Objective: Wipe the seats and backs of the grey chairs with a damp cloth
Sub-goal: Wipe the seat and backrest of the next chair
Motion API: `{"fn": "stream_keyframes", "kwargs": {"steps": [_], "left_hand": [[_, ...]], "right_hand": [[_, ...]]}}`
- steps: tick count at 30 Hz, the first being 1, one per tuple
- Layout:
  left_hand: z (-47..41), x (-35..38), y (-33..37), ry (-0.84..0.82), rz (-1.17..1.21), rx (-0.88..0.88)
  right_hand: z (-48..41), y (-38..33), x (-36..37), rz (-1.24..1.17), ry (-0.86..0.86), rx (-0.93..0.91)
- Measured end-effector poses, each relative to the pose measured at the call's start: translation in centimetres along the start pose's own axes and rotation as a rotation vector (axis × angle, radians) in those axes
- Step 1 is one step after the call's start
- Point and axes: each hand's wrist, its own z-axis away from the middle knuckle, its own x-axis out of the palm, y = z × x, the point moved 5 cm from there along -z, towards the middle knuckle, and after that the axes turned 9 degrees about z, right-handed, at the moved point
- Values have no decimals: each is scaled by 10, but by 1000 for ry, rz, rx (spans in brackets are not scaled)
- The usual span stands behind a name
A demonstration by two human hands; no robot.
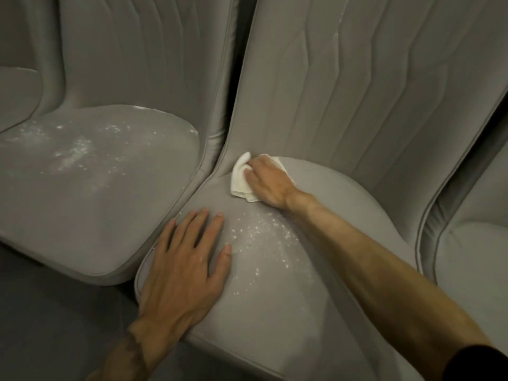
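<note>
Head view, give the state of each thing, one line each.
Crumpled white cloth: bunched, pressed into seat's back corner.
Right hand: grips the cloth.
Left hand: flat, fingers spread on middle seat.
Middle grey upholstered chair seat: white specks at centre.
Left grey chair seat: white specks, untouched.

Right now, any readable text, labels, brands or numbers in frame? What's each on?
None readable. The middle chair, left chair and cloth show no print, tag or logo.
A dark mark on the left forearm: too blurred to tell if it holds letters.
</note>
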Motion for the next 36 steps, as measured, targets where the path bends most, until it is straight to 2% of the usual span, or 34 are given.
{"fn": "stream_keyframes", "kwargs": {"steps": [4, 9, 12, 15, 19, 21, 23, 25, 27, 29, 32, 34, 36], "left_hand": [[0, 0, -1, -17, 25, 6], [2, -3, 2, -25, 14, -10], [2, -3, 2, -22, 25, -18], [2, -3, 2, -25, 28, -10], [2, -3, 2, -40, 33, -7], [2, -4, 1, -47, 43, -8], [2, -5, 3, -43, 49, -1], [2, -6, 3, -24, 42, -2], [2, -5, 3, 1, 38, 5], [1, -5, 2, 26, 48, 12], [2, -5, 1, 59, 55, 30], [2, -5, 1, 73, 78, 36], [3, -8, 1, 83, 128, 29]], "right_hand": [[11, 22, -9, -53, -66, -60], [35, 105, -20, -36, 8, 183], [37, 106, -19, -73, 78, 253], [50, 71, -14, -30, 74, 166], [103, 17, 6, -60, -12, -109], [118, 14, 8, -79, -60, -191], [112, 35, 2, -56, -92, -126], [105, 58, -6, -30, -121, 26], [109, 52, -3, 61, -135, 82], [130, 23, 8, 103, -113, 27], [180, -41, 20, 72, -74, -154], [205, -74, 30, 30, -126, -296], [207, -74, 26, 11, -165, -306]]}}
